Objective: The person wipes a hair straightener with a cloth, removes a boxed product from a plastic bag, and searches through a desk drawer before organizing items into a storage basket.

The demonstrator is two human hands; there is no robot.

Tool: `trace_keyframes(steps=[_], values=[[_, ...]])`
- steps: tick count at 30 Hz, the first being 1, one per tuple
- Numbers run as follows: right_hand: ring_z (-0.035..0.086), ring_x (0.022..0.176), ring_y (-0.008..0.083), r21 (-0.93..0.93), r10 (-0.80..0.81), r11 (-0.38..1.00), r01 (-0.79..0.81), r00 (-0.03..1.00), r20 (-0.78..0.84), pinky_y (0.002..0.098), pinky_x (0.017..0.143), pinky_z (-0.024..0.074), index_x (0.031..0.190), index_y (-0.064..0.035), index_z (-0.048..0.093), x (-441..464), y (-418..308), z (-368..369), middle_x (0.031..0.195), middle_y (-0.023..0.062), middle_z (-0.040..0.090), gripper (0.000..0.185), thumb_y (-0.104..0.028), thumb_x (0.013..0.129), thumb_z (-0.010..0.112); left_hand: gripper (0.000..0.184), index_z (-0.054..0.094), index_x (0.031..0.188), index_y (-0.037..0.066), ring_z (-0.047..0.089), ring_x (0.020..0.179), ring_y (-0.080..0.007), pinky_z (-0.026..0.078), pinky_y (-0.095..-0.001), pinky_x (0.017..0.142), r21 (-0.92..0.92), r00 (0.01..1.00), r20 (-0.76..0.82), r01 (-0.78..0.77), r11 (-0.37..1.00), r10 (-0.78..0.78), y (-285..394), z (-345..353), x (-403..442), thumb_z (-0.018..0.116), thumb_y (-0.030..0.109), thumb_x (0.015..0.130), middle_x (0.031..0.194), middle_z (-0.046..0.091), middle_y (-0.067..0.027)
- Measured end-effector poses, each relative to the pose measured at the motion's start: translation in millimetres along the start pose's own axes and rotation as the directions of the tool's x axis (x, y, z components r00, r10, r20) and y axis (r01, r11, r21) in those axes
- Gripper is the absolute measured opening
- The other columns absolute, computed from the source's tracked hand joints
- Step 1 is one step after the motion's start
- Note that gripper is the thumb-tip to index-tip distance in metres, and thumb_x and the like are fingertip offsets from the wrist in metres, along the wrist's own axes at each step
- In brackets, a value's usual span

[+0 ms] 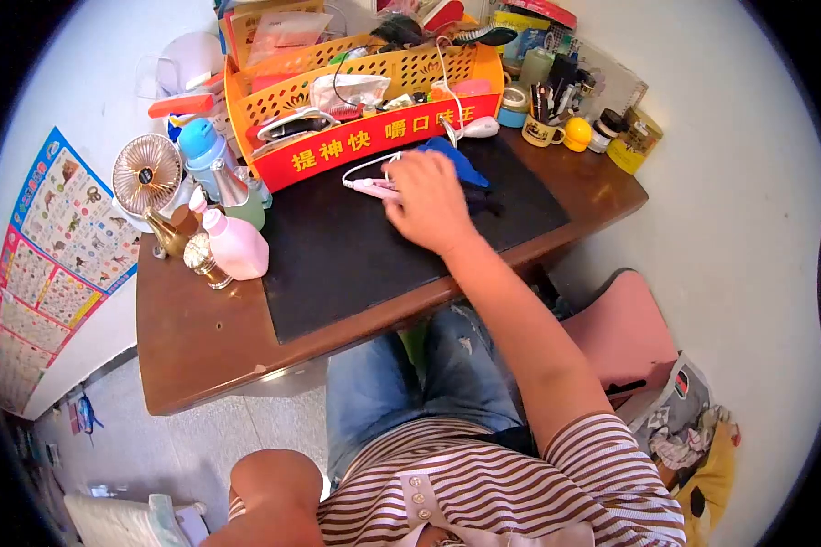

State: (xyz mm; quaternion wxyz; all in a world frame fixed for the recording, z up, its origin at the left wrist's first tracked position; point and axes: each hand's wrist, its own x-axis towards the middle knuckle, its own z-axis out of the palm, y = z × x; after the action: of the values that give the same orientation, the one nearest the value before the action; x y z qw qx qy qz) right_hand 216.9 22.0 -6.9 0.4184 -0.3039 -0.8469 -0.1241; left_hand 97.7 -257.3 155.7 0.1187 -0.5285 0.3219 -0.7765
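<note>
My right hand [426, 202] is over the black mat [337, 264] on the brown desk, its fingers closed round one end of a slim pink device [372, 188] with a white cord. The device's far end is hidden under the fingers. Just behind and beside the hand lies a blue cloth-like item [461, 164], with something dark next to it. Of my left arm only the bent part shows at the bottom; the left hand is out of view.
A yellow and red basket [374, 141] full of items stands at the desk's back. On the left are a small fan [148, 175], a blue-lidded bottle [201, 141] and a pink bottle [237, 244]. Jars and a mug [542, 135] stand back right. A pink seat [622, 333] is beside the desk.
</note>
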Motion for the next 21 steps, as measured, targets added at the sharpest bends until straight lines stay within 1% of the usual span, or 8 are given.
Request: trace_keyframes(steps=[3, 7, 10, 12, 14, 16, 17, 21], values=[[0.058, 0.107, 0.0272, -0.081, 0.171, 0.983, -0.163, 0.98, 0.104, 0.0425, 0.098, 0.0386, 0.108, -0.0075, 0.066, -5.9, -4.7, 13.1, 0.103, 0.0092, 0.064, 0.039, -0.017, 0.072, 0.075, 0.044, 0.053, 0.125, 0.007, 0.051, 0.116, -0.0259, 0.042, -0.0375, 0.096, 0.555, 0.838, 0.203, 0.328, 0.764, -0.507, -7.8, -33.7, -24.6, 0.061, 0.028, 0.087, 0.127, 0.054, -0.0118], [0.058, 0.101, 0.0256, -0.097, 0.017, 0.995, -0.01, 0.997, 0.073, 0.0419, 0.094, 0.0392, 0.098, -0.0094, 0.07, -6.7, 0.4, 16.2, 0.094, 0.0079, 0.062, 0.028, -0.017, 0.072, 0.076, 0.037, 0.058, 0.124, 0.001, 0.057, 0.116, -0.0325, 0.041, -0.0388, 0.104, 0.942, 0.325, -0.018, 0.322, 0.093, -0.945, -44.3, -103.0, -103.0, 0.059, 0.001, 0.087, 0.122, 0.061, -0.0168], [0.058, 0.098, 0.0265, 0.053, -0.083, 0.995, 0.079, 0.993, 0.084, 0.0418, 0.093, 0.0399, 0.099, -0.0096, 0.069, -10.0, -6.1, -1.3, 0.094, 0.0078, 0.062, 0.028, -0.018, 0.073, 0.075, 0.063, 0.046, 0.14, 0.005, 0.04, 0.137, -0.0387, 0.031, -0.0507, 0.114, 0.991, -0.177, 0.033, -0.121, 0.055, -0.984, -51.7, -174.2, -178.9, 0.065, 0.008, 0.08, 0.145, 0.045, -0.0201], [0.058, 0.1, 0.0284, 0.135, -0.081, 0.989, 0.068, 0.992, 0.096, 0.044, 0.096, 0.0397, 0.097, -0.0089, 0.069, -9.8, -6.0, -7.9, 0.095, 0.0096, 0.063, 0.023, -0.02, 0.077, 0.071, 0.07, 0.042, 0.145, 0.007, 0.033, 0.142, -0.0386, 0.026, -0.0514, 0.116, 0.989, -0.278, 0.026, -0.13, 0.065, -0.96, -54.5, -182.0, -199.1, 0.067, 0.012, 0.08, 0.152, 0.039, -0.0189], [0.058, 0.104, 0.0291, 0.25, 0.004, 0.968, -0.027, 0.996, 0.094, 0.0442, 0.097, 0.04, 0.101, -0.0087, 0.069, -14.5, -3.9, -13.4, 0.1, 0.0102, 0.064, 0.024, -0.022, 0.081, 0.07, 0.056, 0.052, 0.136, 0.008, 0.045, 0.132, -0.037, 0.036, -0.0482, 0.11, 0.989, -0.174, 0.067, -0.118, 0.088, -0.983, -58.9, -192.2, -215.4, 0.068, 0.015, 0.082, 0.14, 0.051, -0.0182], [0.06, 0.105, 0.0284, 0.23, 0.097, 0.968, -0.104, 0.994, 0.039, 0.0448, 0.098, 0.0403, 0.1, -0.008, 0.071, -16.5, 5.7, -16.2, 0.102, 0.0095, 0.067, 0.022, -0.024, 0.084, 0.069, 0.036, 0.062, 0.119, 0.007, 0.056, 0.115, -0.0335, 0.045, -0.0439, 0.098, 0.996, -0.418, -0.05, -0.087, -0.015, -0.907, -71.7, -177.7, -198.6, 0.067, 0.016, 0.085, 0.117, 0.062, -0.0155], [0.062, 0.102, 0.0286, 0.165, 0.167, 0.971, -0.173, 0.985, 0.051, 0.0432, 0.096, 0.0423, 0.098, -0.0078, 0.071, -21.5, 19.3, -15.9, 0.101, 0.0095, 0.069, 0.019, -0.022, 0.085, 0.069, 0.02, 0.065, 0.103, 0.007, 0.059, 0.1, -0.0321, 0.05, -0.0427, 0.088, 0.998, -0.266, 0.027, -0.045, 0.041, -0.963, -64.2, -179.8, -202.8, 0.067, 0.018, 0.086, 0.097, 0.064, -0.0129], [0.066, 0.086, 0.0355, -0.194, 0.381, 0.913, -0.36, 0.92, 0.089, 0.0488, 0.08, 0.0491, 0.076, -0.0027, 0.069, -29.5, 63.9, -30.1, 0.089, 0.0168, 0.069, 0.026, -0.024, 0.089, 0.063, 0.021, 0.06, 0.102, 0.006, 0.061, 0.096, -0.0377, 0.05, -0.0471, 0.082, 0.996, -0.27, -0.077, -0.067, -0.061, -0.96, -53.1, -173.5, -167.9, 0.066, 0.022, 0.09, 0.095, 0.065, -0.0163]])
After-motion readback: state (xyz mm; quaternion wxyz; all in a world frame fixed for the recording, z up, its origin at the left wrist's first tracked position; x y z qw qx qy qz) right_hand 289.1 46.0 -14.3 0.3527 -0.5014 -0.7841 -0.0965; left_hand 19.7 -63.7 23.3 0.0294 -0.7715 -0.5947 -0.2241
